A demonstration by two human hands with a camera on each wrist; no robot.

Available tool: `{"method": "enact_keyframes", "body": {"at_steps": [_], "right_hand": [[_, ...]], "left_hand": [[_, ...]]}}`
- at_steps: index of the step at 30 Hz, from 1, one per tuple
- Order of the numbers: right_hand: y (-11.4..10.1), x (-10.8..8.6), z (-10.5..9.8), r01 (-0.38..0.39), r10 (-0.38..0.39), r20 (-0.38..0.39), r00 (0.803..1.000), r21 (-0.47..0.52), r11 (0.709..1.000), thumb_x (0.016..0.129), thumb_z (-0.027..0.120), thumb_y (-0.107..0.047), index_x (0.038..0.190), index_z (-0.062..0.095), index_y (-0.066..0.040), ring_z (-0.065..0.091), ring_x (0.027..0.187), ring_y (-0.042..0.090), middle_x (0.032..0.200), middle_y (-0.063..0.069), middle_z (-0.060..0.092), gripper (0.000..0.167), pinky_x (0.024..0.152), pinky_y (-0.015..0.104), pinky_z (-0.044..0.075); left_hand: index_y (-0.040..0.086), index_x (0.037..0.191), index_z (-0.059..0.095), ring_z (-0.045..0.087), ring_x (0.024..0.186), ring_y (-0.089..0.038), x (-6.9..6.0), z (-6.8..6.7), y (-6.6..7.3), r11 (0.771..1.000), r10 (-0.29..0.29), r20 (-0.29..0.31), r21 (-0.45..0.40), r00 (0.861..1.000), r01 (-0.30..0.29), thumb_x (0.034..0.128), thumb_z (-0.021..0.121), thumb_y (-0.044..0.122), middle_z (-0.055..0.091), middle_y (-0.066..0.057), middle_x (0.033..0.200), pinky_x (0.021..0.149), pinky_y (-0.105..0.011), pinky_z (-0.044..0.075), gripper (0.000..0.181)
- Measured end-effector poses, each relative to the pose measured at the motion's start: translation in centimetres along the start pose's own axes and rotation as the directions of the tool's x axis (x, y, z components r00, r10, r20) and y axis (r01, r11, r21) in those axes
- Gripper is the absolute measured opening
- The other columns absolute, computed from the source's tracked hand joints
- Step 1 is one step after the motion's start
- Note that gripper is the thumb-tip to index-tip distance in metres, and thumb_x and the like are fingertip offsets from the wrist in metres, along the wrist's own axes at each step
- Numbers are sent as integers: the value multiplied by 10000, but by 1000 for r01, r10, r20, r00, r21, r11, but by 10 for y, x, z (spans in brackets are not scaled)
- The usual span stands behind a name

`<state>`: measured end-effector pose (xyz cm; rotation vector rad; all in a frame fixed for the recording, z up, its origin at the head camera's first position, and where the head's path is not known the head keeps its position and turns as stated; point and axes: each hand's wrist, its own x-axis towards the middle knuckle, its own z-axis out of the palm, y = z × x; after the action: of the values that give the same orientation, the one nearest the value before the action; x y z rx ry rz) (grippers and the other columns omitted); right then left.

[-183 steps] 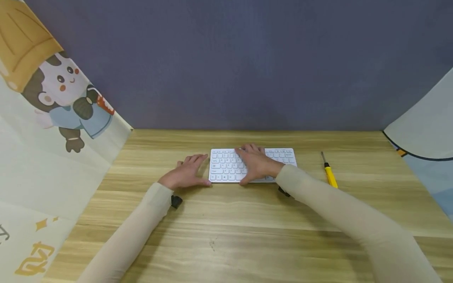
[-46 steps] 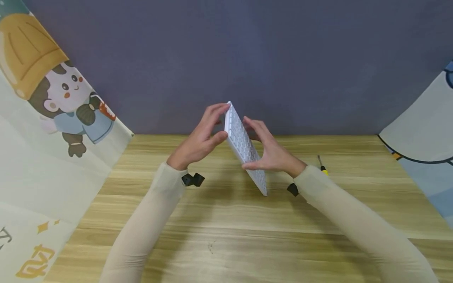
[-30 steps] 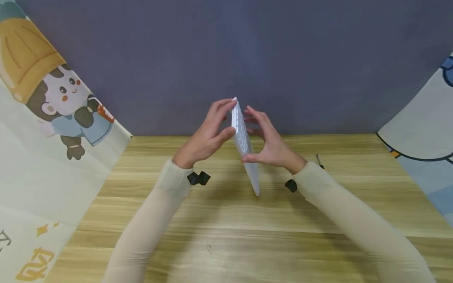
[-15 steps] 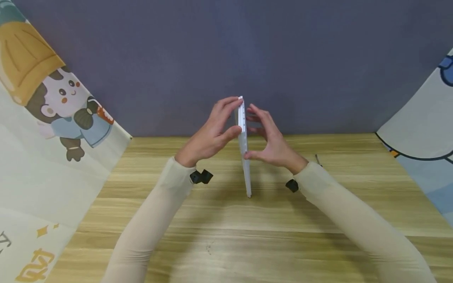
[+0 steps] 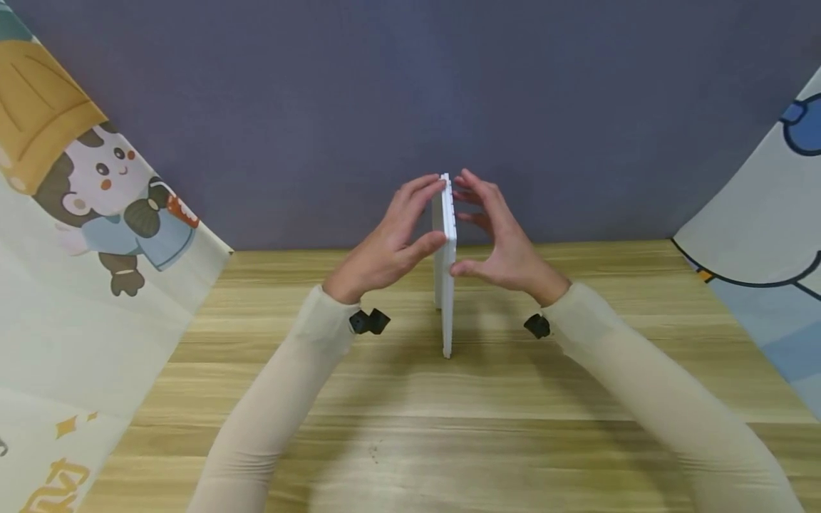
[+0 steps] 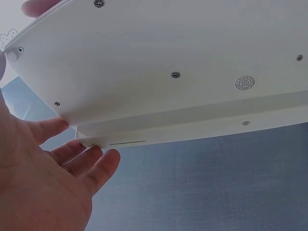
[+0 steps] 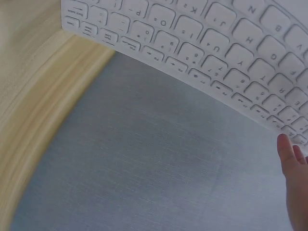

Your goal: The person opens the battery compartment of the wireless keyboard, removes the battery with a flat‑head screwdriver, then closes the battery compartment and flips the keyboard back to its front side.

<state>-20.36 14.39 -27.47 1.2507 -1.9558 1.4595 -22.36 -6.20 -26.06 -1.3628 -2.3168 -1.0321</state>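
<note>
A white keyboard [image 5: 448,299] is held upright, its narrow edge towards the head camera. My left hand [image 5: 391,249] grips its upper end between thumb and fingers. The left wrist view shows the screwed underside of the keyboard [image 6: 144,57] and my left hand [image 6: 43,178] at one end. On the key side, my right hand [image 5: 509,249] is spread, thumb by the front edge; whether it touches is unclear. The right wrist view shows the keys of the keyboard [image 7: 214,41], with fingers of my right hand [image 7: 297,187] near one end. Whether the lower end touches the table cannot be told.
The wood-grain table [image 5: 410,427] ends at a dark blue-grey backdrop [image 5: 321,107]. A cartoon-printed sheet [image 5: 83,320] hangs at the left, another printed sheet [image 5: 757,214] at the right.
From lying flat, the keyboard has been lifted and turned edge-on. My left hand has taken hold of its end. The yellow screwdriver at the right has passed out of sight near my right sleeve.
</note>
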Motion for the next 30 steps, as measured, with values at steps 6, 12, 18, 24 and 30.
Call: {"method": "enact_keyframes", "body": {"at_steps": [6,12,18,24,30], "right_hand": [[-3,1,-3,3,-3,6,1000,-8,1000,703,736,-521,1421,147,139,322,1275,435,1411,287,249,1139,968,551,373],[12,-3,-8,17,-17,3,1000,-1,1000,683,766,-498,1460,157,64,331,1292,369,1445,196,263,1135,972,535,376],[29,-11,-16,-4,4,-14,1000,-7,1000,647,789,-518,1495,182,-38,340,1305,296,1469,116,279,1148,988,443,393],[29,-13,-22,-10,10,-20,1000,6,1000,649,790,-520,1496,192,-51,344,1301,309,1467,179,277,1138,989,437,393],[28,-15,-28,-20,21,-25,999,35,999,645,791,-511,1491,189,-35,331,1310,322,1466,209,269,1142,997,434,385]], "left_hand": [[31,1477,250,209,1354,-141,1,3,-2,998,32,-11,-45,999,-33,912,316,657,192,-163,1494,1065,-301,274,846],[26,1476,245,223,1352,-148,0,6,-5,997,40,-20,-66,999,-41,920,312,645,186,-141,1498,1055,-310,295,835],[23,1473,256,252,1335,-151,-1,8,-7,996,39,-25,-76,999,-40,935,304,623,199,-133,1498,1029,-334,332,807],[10,1461,276,270,1321,-142,-1,9,-8,996,46,-37,-72,998,-49,936,299,624,212,-114,1493,1011,-325,346,808],[9,1462,275,291,1315,-178,-3,10,-9,997,32,-32,-64,999,-34,925,279,646,213,-129,1491,1016,-316,336,833]]}}
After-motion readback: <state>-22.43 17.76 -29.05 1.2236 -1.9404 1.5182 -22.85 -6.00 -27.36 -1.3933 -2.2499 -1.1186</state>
